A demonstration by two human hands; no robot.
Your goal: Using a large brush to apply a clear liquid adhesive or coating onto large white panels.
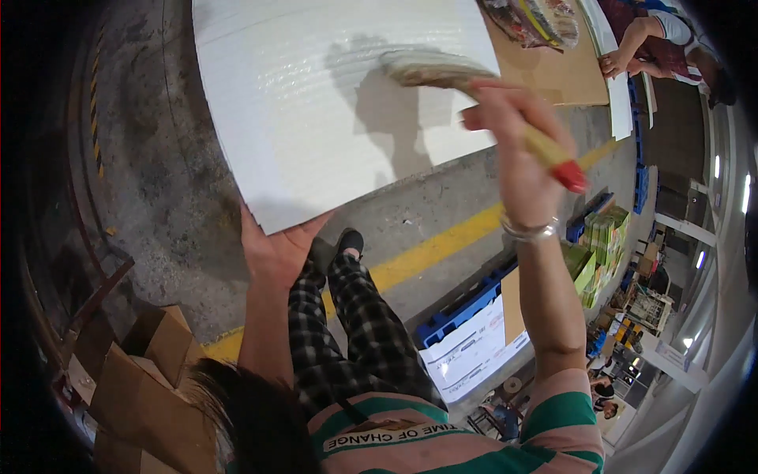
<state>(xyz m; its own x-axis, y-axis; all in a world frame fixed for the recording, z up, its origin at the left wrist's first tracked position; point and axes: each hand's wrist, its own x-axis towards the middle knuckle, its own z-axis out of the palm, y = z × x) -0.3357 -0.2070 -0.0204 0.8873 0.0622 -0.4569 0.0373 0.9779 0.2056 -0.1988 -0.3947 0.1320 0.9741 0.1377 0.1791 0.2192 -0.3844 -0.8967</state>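
Two bare hands are working on one large white rectangular sheet [316, 103] with a faintly ribbed, glossy surface — wet-looking where light is catching it. The left hand [272, 253] is propping the sheet's near corner from below, palm up and fingers spread flat against its underside, so they are mostly hidden behind the board. The right hand [513, 150] is closing its fingers around the yellow wooden handle of a broad flat paintbrush with a red handle tip [466, 87]; its wide, pale, clumped bristles are pressing on the sheet's upper right area and casting a soft grey shadow across it. A thin metal bangle [527, 231] is circling the right wrist.

Beneath the sheet, rough mottled grey concrete floor [166, 174] is showing, crossed by a worn yellow painted line [430, 249] running just past the sheet's near edge. Left of and below the sheet, open brown corrugated cardboard boxes [150, 355] are sitting with flaps up. Right of the sheet's far edge, a flat brown cardboard panel [564, 75] is lying on the floor, and beyond it another person's hand [612, 63] is resting. Below the sheet's right side, a blue ribbed plastic crate [466, 304] is standing — a white printed sheet leaning against it.
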